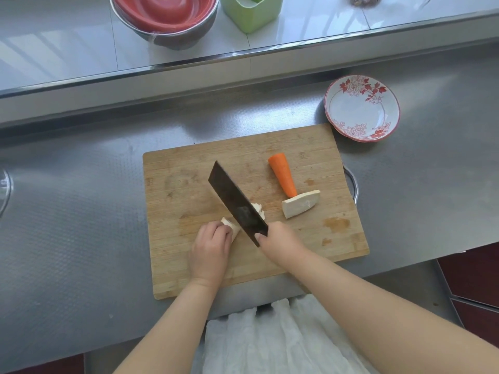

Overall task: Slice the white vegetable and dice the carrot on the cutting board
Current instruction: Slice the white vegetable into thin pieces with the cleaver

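Note:
A wooden cutting board [189,184] lies on the steel counter. My left hand [210,249] grips a piece of white vegetable [231,224] near the board's middle. My right hand [280,238] holds the handle of a dark cleaver [235,201], whose blade stands against that piece. A few cut white slices [258,209] peek out on the blade's right side. A second white half [301,204] lies flat further right. An orange carrot piece [283,174] rests above it, its tip touching the half.
A white plate with red flowers [361,107] sits just off the board's far right corner. On the raised ledge behind stand a steel bowl with red bowls inside [164,17] and a green container [251,12]. The counter's front edge runs close below the board.

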Demonstrator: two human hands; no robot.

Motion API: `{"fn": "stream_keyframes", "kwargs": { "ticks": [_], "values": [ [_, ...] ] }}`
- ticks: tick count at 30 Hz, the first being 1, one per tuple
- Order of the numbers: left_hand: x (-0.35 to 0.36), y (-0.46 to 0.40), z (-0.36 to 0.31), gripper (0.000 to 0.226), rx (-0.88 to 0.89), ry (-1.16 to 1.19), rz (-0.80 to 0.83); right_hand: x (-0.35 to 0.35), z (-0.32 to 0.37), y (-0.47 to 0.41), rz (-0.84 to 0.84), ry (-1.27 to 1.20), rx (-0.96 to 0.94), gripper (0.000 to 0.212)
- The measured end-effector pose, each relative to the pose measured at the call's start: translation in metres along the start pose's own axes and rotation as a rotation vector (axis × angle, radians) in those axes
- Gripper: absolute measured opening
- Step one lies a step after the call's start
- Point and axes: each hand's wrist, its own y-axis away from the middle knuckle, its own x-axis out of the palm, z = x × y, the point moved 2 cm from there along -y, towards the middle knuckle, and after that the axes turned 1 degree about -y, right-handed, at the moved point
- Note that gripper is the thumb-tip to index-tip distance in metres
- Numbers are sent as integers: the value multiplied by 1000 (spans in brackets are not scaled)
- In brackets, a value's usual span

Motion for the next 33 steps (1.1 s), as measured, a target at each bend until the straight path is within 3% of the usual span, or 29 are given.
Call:
{"fn": "stream_keyframes", "kwargs": {
  "ticks": [5, 11, 18, 23, 30, 33],
  "values": [
    [2, -1, 1, 27, -53, 9, 35, 12, -5, 22, -79, 225, -182, 18],
    [-2, 0, -1, 31, -27, -8, 15, 14, -3, 34, -109, 388, -230, 26],
    [-3, -3, 1, 32, -29, 1, 19, 14, 10, 34, -49, 392, -168, 35],
    [1, -1, 2, 29, -27, -35, 3, 15, 19, 22, -2, 355, -82, 27],
    [-1, 3, 6, 20, 32, 24, -12, 2, 0, 3, 38, -26, 24, 22],
    [0, 0, 8, 24, 6, 23, 28, 7, 1, 11, -16, 147, -92, 22]
  ]
}}
